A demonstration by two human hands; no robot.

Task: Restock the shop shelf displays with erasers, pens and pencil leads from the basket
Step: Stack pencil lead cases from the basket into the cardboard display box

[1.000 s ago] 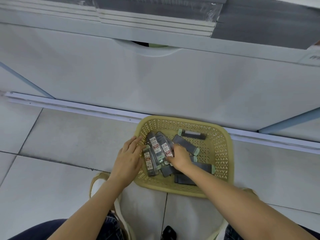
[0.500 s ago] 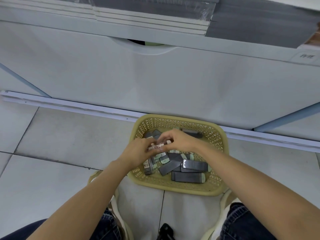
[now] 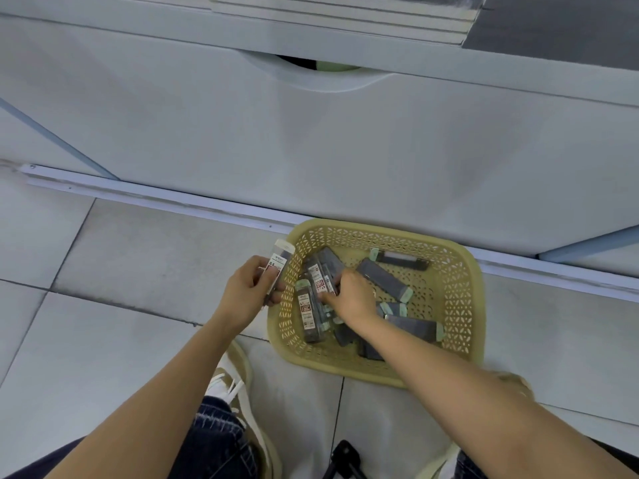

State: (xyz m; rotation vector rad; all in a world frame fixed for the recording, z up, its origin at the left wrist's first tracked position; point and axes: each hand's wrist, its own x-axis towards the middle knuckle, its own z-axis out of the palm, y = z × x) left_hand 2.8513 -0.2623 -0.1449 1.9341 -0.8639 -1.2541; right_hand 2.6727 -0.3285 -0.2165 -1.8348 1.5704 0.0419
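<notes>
Left hand grips a lead case; right hand reaches into the basket.

- Bright, even, cool-white light falls from above and gives a bluish-grey cast to the white cabinet front and the pale grey tiled floor.
- Shadows are soft and faint; a thin one lies on the floor at the near edge of the yellow perforated plastic basket.
- The tiles carry only a dull sheen.
- Wide-angle bend bows the white floor rail and the cabinet edges toward the corners.
- On the clear plastic pencil-lead case in the left hand, the large figures read but the small print smears.
- The right hand blurs at its fingertips into the basket's grey cases.
- Both forearms are soft at the lower edge.
</notes>
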